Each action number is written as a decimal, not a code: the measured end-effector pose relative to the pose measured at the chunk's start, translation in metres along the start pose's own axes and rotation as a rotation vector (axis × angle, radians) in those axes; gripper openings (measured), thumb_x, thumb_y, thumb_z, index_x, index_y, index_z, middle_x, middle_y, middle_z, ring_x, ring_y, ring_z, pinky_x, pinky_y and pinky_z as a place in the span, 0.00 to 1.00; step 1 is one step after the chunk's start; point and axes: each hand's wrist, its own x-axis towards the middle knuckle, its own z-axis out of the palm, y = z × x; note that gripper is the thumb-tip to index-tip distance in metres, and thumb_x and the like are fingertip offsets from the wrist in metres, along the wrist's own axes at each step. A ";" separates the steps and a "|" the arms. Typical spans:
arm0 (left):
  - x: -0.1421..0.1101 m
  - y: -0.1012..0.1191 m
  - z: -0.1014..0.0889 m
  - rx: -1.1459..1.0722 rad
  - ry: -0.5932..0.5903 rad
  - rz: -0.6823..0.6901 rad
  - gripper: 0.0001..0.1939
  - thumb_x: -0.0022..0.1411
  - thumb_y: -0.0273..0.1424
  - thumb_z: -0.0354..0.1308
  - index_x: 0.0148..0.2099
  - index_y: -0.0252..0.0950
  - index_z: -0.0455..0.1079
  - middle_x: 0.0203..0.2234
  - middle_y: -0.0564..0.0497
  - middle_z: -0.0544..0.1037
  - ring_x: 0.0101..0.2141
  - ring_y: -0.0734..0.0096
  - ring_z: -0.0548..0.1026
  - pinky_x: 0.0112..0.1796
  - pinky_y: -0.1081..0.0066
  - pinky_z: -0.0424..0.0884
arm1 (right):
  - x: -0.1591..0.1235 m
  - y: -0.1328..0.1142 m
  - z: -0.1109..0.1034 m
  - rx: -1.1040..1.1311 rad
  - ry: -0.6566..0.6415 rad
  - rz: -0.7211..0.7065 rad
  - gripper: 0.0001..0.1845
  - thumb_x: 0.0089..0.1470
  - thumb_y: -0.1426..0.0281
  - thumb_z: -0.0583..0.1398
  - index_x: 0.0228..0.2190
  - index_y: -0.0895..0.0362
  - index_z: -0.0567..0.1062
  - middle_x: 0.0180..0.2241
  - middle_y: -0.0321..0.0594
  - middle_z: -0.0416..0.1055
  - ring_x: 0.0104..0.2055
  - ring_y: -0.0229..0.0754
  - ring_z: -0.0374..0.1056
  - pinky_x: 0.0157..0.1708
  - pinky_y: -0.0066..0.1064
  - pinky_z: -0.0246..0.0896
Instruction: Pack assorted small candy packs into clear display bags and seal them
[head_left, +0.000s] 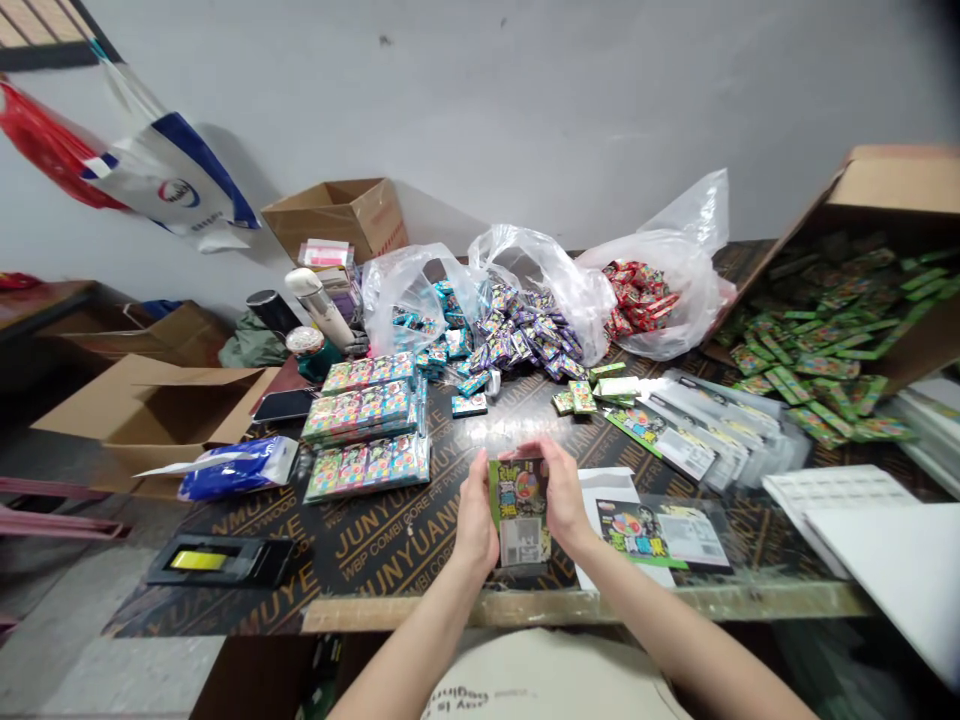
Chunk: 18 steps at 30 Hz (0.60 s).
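Low over the table's front part, a printed packet (521, 510) in dark and green, with colourful lettering and a pale label, is held between my two hands. My left hand (475, 515) presses along its left side. Against its right side is my right hand (564, 497), fingers curving over the top edge. A similar flat printed packet (649, 530) lies just to the right, partly over a white sheet (606, 485). Beyond my hands are a few small green boxes (581, 397) and a small blue box (469, 405).
Stacked multicoloured packs (367, 465) stand left, near a tape dispenser (221, 560) and blue wipes pack (240, 467). Plastic bags hold blue, purple (525, 325) and red packets (637, 295). Clear sleeves (720, 430) fan out right, below a carton (900, 185) of green boxes.
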 end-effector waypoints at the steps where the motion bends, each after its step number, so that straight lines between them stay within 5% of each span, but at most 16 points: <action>1: 0.002 0.001 0.002 -0.034 0.030 -0.042 0.22 0.51 0.45 0.56 0.37 0.29 0.72 0.29 0.46 0.78 0.34 0.62 0.76 0.40 0.66 0.68 | -0.003 0.001 0.001 0.012 0.012 0.005 0.16 0.51 0.58 0.53 0.24 0.56 0.73 0.23 0.36 0.72 0.27 0.39 0.67 0.32 0.30 0.60; 6: 0.007 0.011 -0.005 0.023 -0.033 -0.087 0.12 0.46 0.32 0.61 0.33 0.30 0.75 0.30 0.47 0.79 0.34 0.64 0.76 0.39 0.68 0.69 | -0.004 -0.003 -0.010 0.055 -0.012 0.114 0.05 0.43 0.70 0.57 0.23 0.56 0.73 0.24 0.34 0.73 0.29 0.39 0.67 0.31 0.28 0.60; 10: 0.000 0.028 -0.006 0.414 -0.160 0.147 0.13 0.48 0.29 0.61 0.38 0.34 0.75 0.35 0.45 0.79 0.37 0.63 0.75 0.42 0.66 0.68 | 0.004 -0.014 -0.029 0.144 -0.137 0.306 0.05 0.35 0.75 0.62 0.21 0.56 0.73 0.25 0.33 0.74 0.28 0.38 0.69 0.32 0.29 0.62; 14: -0.008 0.038 -0.006 0.860 -0.281 0.578 0.08 0.50 0.30 0.62 0.35 0.39 0.76 0.36 0.47 0.79 0.40 0.63 0.74 0.46 0.64 0.66 | 0.003 -0.019 -0.044 -0.088 -0.203 0.106 0.08 0.38 0.70 0.65 0.28 0.55 0.77 0.32 0.38 0.76 0.35 0.41 0.70 0.38 0.33 0.63; 18: -0.001 0.045 -0.007 0.946 -0.242 0.501 0.06 0.50 0.31 0.62 0.32 0.37 0.76 0.31 0.47 0.79 0.33 0.65 0.76 0.38 0.67 0.71 | -0.003 -0.023 -0.052 -0.326 -0.219 -0.058 0.11 0.44 0.64 0.63 0.32 0.54 0.78 0.35 0.41 0.76 0.39 0.45 0.70 0.41 0.38 0.63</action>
